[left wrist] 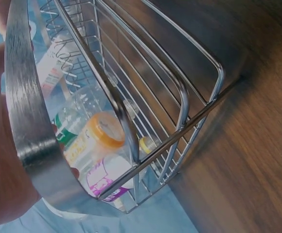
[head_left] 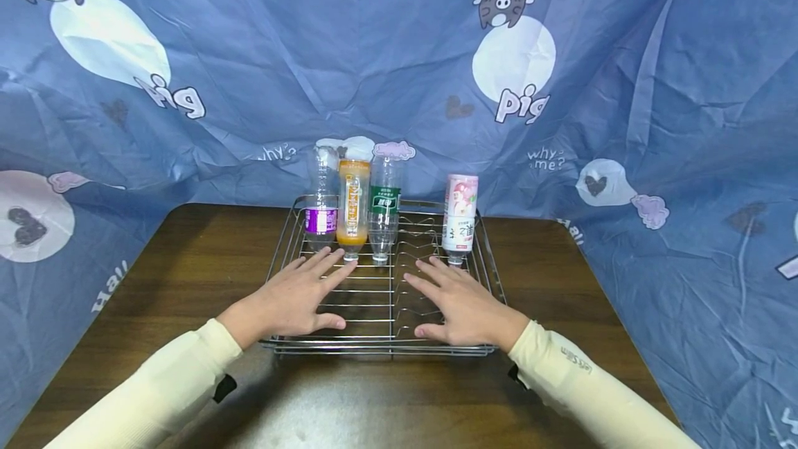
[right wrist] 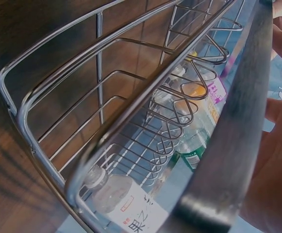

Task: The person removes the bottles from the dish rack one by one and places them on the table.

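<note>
Both hands are held palm down with fingers spread over a wire dish rack (head_left: pixel 361 347). My left hand (head_left: pixel 293 296) is over the rack's left half, its fingertips by the neck ends of a purple-labelled bottle (head_left: pixel 321 220) and an orange-and-clear bottle (head_left: pixel 353 203). To their right is a clear bottle with a green label (head_left: pixel 384 201). My right hand (head_left: pixel 464 307) is over the right half, fingertips close to the neck of a pink-and-white labelled bottle (head_left: pixel 461 213). All of these bottles sit neck down in the rack. Neither hand grips anything.
The rack stands on a dark wooden table (head_left: pixel 536 276), with wavy wire dividers (head_left: pixel 414 244) along its right half. A blue curtain with pig prints (head_left: pixel 386 54) hangs behind the table and along both sides.
</note>
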Motion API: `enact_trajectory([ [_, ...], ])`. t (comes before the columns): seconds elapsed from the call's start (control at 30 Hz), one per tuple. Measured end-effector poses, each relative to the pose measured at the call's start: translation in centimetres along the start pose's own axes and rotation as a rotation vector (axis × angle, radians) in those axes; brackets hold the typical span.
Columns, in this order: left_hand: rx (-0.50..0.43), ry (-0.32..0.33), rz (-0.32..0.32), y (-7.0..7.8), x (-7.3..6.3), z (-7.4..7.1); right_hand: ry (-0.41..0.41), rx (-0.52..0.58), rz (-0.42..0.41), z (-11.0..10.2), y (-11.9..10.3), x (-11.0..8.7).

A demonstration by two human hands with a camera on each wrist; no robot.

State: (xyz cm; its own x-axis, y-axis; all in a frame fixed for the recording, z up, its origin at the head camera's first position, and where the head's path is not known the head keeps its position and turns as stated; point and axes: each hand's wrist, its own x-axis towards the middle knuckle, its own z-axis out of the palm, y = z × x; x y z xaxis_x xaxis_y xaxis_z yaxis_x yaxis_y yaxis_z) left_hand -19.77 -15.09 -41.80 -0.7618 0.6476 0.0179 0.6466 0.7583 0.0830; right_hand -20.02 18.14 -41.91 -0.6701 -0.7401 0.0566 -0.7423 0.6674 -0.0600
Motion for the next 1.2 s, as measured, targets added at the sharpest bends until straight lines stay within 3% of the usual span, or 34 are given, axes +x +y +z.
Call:
enact_trajectory([
  [1.2,0.020,0.078,-0.089,-2.2,-1.3,-0.4,0.012,-0.024,0.023,-0.9,0.3,0.4],
])
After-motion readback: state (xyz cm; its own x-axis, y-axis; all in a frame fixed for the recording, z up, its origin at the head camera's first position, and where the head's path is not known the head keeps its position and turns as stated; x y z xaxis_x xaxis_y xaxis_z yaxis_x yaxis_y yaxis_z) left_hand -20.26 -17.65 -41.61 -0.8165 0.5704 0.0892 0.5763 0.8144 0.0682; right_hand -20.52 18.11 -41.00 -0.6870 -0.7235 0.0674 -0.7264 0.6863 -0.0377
